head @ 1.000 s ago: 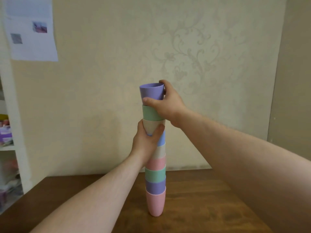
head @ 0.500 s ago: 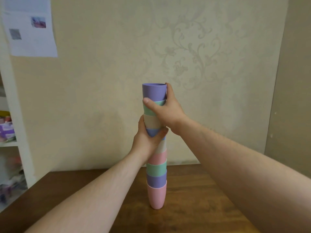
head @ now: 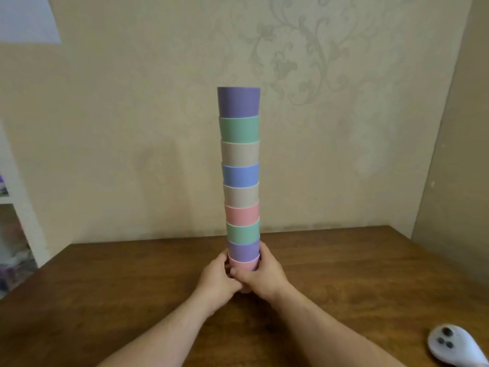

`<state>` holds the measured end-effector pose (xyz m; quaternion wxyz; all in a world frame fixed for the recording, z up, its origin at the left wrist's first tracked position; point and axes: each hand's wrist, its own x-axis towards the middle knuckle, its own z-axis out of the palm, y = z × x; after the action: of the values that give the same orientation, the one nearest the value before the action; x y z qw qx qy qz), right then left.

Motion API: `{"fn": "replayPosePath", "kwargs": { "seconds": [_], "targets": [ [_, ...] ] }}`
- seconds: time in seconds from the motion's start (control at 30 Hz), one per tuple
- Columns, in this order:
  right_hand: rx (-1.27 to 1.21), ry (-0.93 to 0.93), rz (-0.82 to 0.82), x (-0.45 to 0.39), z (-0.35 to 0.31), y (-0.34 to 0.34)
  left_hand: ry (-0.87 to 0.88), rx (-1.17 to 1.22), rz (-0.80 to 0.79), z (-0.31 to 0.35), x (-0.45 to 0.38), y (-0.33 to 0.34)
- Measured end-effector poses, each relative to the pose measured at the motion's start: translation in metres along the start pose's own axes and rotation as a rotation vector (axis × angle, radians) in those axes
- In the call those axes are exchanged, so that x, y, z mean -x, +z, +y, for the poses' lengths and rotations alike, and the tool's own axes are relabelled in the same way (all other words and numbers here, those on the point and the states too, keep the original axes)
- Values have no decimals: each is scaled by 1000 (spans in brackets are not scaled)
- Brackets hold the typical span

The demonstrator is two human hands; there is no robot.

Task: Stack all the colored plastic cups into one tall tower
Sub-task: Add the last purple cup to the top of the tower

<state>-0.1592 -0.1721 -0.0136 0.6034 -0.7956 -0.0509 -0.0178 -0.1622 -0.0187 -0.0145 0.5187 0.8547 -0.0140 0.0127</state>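
Both hands close around the foot of the cup tower [head: 240,181] at the lower middle of the head view: the left hand [head: 215,283] wraps the bottom pink cup [head: 244,265] from the left, the right hand [head: 264,278] from the right, thumbs meeting in front and hiding most of that cup. Around them, the brown wooden table [head: 357,274] fills the lower half of the frame. At the lower right corner lies a white controller [head: 455,347] with 3 dark buttons, well apart from the hands. A sheet of paper [head: 27,18] hangs at the upper left on the beige patterned wall [head: 132,115], and a white shelf [head: 16,197] shows blurred at the left edge. Standing upright at the frame's centre, the tower has 9 nested cups, top to bottom: purple, green, beige, blue, beige, pink, green, purple, pink.
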Motion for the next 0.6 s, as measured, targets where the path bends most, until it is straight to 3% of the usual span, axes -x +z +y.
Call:
{"fn": "replayPosePath", "kwargs": {
  "seconds": [0.17,0.6],
  "targets": [
    [86,-3,11,-35,0,1,42,-190,12,-5,-27,1],
    [83,-45,48,-114,14,2,-8,-174,51,-25,-109,9]
  ]
}}
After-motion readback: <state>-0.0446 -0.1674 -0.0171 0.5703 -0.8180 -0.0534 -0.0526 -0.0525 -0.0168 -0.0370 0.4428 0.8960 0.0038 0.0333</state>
